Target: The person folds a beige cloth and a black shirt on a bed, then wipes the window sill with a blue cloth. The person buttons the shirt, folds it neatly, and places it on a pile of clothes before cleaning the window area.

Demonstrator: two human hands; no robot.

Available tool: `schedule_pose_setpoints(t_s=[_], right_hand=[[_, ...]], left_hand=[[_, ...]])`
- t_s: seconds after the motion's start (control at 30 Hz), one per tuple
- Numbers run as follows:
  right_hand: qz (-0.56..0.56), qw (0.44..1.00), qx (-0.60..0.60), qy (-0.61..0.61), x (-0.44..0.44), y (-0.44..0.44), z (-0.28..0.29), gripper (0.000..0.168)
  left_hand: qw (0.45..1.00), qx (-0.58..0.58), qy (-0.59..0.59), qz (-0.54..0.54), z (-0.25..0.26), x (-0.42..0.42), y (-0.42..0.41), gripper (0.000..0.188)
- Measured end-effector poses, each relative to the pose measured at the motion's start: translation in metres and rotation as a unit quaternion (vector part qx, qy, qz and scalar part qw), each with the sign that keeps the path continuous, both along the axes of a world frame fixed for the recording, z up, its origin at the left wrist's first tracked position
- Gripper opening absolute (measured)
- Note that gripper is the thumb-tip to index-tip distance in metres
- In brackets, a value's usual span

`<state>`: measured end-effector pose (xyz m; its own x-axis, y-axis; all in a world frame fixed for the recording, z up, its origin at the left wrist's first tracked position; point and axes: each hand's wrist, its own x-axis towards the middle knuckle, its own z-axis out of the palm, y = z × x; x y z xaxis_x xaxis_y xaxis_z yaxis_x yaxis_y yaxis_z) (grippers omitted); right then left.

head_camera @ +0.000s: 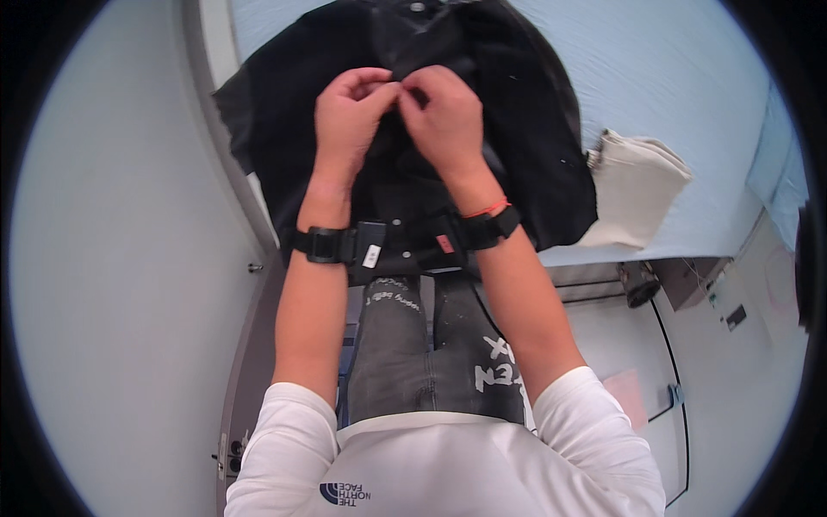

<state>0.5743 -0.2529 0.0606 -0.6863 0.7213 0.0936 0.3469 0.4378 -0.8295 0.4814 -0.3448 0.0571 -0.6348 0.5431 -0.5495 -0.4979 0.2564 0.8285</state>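
A black jacket (530,129) lies spread over the edge of a bed or table with a light blue cover. Near the middle of its front, my left hand (352,113) and my right hand (446,113) meet, thumbs and index fingers pinched together on the jacket's front. What exactly lies between the fingertips is too small and dark to tell. A pale round snap button (418,7) shows at the jacket's top, and two more sit near its lower edge, between my wrists.
Right of the jacket lies a folded cream cloth (636,187) on the light blue cover (685,84). A pale wall or panel (116,226) rises close on the left. Straps with small devices are on both wrists; a black cable (484,307) hangs from the right one.
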Motion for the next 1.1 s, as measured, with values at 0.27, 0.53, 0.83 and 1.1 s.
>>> schedule_pose_setpoints(t_s=[0.27, 0.53, 0.83, 1.1], right_hand=[[0.014, 0.999, -0.031, -0.009, 0.009, 0.005, 0.004, 0.003], [-0.114, 0.837, -0.534, -0.028, 0.003, 0.016, -0.003, 0.006], [-0.098, 0.887, -0.451, -0.002, 0.004, 0.031, 0.004, 0.014], [0.015, 0.983, -0.137, -0.124, 0.141, -0.015, 0.03, 0.013]], left_hand=[[0.988, -0.026, 0.136, -0.073, -0.001, -0.001, 0.002, 0.015], [0.988, 0.029, 0.127, -0.077, -0.02, 0.007, -0.009, 0.013], [0.931, 0.001, 0.36, -0.064, -0.007, 0.005, -0.007, 0.016], [0.92, -0.117, 0.347, -0.137, 0.016, 0.046, -0.101, 0.007]])
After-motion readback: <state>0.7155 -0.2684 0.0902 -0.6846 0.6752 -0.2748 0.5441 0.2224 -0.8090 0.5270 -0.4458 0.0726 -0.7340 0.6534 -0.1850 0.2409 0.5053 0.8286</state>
